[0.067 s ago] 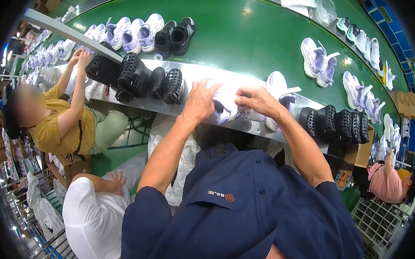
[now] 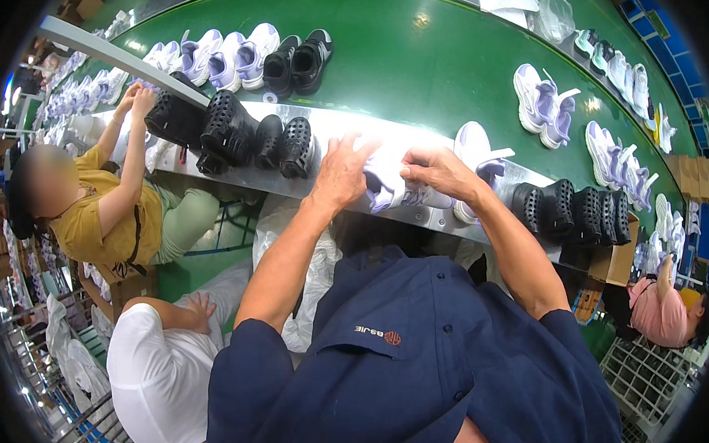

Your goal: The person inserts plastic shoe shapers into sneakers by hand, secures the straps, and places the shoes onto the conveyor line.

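A white and lilac sneaker (image 2: 385,186) sits on the metal ledge in front of me, its upper part washed out by glare. My left hand (image 2: 341,172) grips it from the left side, fingers over its far end. On its right, my right hand (image 2: 442,171) is closed with thumb and forefinger pinched at the shoe's upper; the exact bit between the fingertips is too bright to make out. Another white and lilac sneaker (image 2: 473,153) stands just right of my right hand, its tongue sticking out to the right.
Black perforated shoe lasts (image 2: 296,148) stand left on the metal ledge (image 2: 426,218), with more lasts (image 2: 558,207) at right. The green conveyor belt (image 2: 410,66) carries sneaker pairs (image 2: 542,107) and black shoes (image 2: 312,62). Co-workers sit left, one in a yellow shirt (image 2: 101,207), one in white (image 2: 158,368).
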Available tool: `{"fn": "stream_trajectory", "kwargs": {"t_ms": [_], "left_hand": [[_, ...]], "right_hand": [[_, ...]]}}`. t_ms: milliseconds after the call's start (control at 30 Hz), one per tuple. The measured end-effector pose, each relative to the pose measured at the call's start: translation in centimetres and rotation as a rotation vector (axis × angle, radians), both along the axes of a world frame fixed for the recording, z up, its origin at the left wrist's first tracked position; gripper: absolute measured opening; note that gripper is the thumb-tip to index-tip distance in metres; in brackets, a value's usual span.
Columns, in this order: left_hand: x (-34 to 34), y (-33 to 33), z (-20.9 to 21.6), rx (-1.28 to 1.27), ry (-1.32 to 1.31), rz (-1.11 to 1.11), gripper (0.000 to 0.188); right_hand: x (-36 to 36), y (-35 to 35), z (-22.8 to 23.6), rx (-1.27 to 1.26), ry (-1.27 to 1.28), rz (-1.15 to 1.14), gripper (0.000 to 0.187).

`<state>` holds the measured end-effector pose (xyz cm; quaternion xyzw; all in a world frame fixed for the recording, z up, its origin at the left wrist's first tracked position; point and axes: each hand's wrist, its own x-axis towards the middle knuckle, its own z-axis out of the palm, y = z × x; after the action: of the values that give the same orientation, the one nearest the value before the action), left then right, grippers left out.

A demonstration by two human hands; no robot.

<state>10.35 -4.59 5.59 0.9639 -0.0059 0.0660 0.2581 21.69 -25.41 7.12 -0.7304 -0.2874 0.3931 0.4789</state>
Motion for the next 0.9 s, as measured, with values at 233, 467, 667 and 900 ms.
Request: {"fn": "stream_trajectory", "kwargs": {"t_ms": [233,467,667,900], "left_hand": [[0.5,0.3,-0.1,-0.024,-0.071,-0.099,0.067],[1.3,0.4,0.8,-0.033,-0.079,-0.168,0.066],[1.3,-0.2,0.9,-0.063,-0.048,-0.166,0.069],[0.2,-0.9,0.1,-0.094,-0.046,-0.079,0.069]], "right_hand": [[0.0,0.1,-0.3,-0.019,-0.003,0.110,0.015],[0.1,0.6,0.0,-0.071,-0.043,0.152,0.017],[0.7,0.8,0.5,-0.173,-0.090,0.246,0.020],[0.0,0.4,0.4,-0.105,0.073,0.156,0.016]]}}
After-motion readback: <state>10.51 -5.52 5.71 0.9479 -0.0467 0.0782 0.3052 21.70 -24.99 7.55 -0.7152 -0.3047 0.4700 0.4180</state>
